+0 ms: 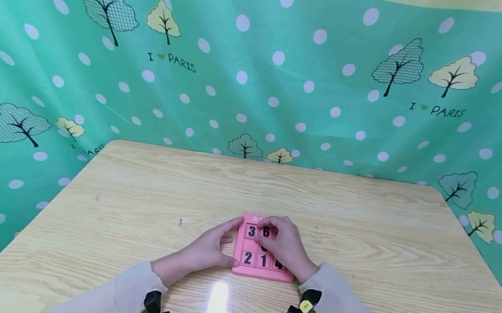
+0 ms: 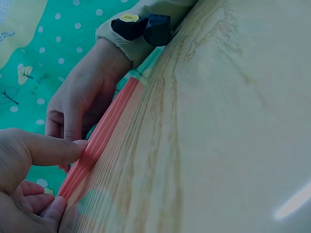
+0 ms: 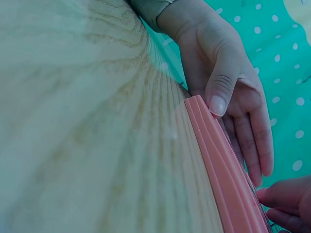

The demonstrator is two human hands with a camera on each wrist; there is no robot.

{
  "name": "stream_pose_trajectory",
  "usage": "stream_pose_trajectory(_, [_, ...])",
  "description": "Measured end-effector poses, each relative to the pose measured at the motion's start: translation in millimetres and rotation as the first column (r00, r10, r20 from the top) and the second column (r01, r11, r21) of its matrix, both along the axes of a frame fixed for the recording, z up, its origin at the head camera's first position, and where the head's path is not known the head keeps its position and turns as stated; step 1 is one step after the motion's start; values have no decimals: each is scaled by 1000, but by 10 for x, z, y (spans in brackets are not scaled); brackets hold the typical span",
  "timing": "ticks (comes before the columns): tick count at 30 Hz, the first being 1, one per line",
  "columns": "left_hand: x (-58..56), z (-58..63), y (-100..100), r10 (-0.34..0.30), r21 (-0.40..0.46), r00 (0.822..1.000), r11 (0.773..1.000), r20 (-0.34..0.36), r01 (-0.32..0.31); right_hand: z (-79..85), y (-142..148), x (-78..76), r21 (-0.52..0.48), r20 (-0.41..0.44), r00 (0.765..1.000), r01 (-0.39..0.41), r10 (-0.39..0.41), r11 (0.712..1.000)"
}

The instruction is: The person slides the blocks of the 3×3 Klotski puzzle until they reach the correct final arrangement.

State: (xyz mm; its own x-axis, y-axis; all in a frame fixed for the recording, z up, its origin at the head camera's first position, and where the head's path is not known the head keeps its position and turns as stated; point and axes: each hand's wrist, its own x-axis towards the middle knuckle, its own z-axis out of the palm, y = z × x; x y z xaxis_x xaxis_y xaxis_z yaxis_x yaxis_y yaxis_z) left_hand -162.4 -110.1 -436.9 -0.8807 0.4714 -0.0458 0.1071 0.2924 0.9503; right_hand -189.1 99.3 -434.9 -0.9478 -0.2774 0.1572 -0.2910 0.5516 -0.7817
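Left hand (image 1: 209,248) at the left edge of the pink number puzzle (image 1: 260,273), thumb and fingers spread wide, thumb touching the near corner, no closed grip. Right hand (image 1: 286,244) reaches in over the tiles (image 1: 248,258), fingers bent, thumb and index parted; can't tell if it pinches one. Puzzle lies flat on the table (image 1: 143,190).

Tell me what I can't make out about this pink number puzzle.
Head view: top and middle rows' right ends on the pink puzzle, behind the right hand.
Head view: white lettering, too small.
Both wrist views: the numbers, since the pink puzzle is seen edge-on.
Right wrist view: much of the right hand, cut off by the edge.
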Motion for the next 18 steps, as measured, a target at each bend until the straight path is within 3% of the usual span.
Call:
stream_pose_trajectory(12, [4, 0, -6, -1, 9, 1000, 1000, 1, 1, 29, -6, 24, -36, 30, 999, 28, -26, 999])
stream_pose_trajectory(18, [10, 5, -1, 3, 13, 1000, 1000, 25, -3, 40, 94, 157, -66, 32, 997, -61, 63, 996])
